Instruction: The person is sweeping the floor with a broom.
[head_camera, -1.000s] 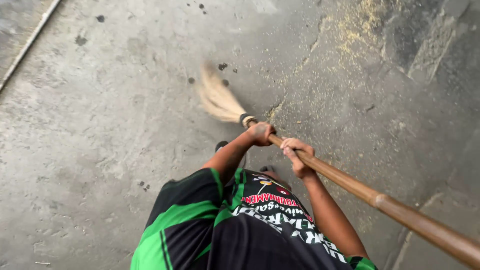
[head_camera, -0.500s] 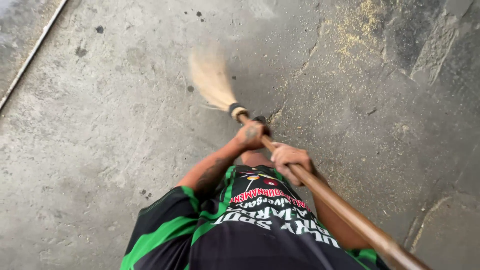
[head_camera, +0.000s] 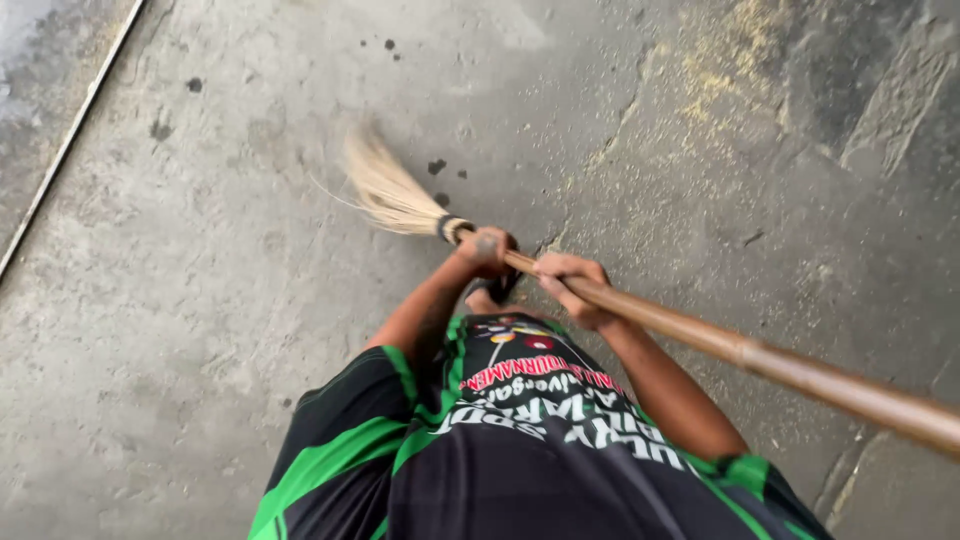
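A broom with pale straw bristles (head_camera: 388, 192) and a long wooden handle (head_camera: 790, 368) lies slanted across the view, bristles on the concrete floor (head_camera: 220, 300). My left hand (head_camera: 487, 250) grips the handle just behind the dark binding at the bristles. My right hand (head_camera: 568, 286) grips the handle a little further back, right next to the left. The handle runs on to the lower right edge. My black and green shirt (head_camera: 500, 450) fills the bottom of the view.
A crack (head_camera: 610, 145) runs through the concrete, with yellowish dust (head_camera: 720, 50) at the upper right. Small dark spots (head_camera: 437, 166) lie near the bristles. A thin straight line (head_camera: 70, 140) crosses the floor's left side.
The broom's bristles have swung across the floor towards the left, and both hands have shifted with the handle while keeping their grip.
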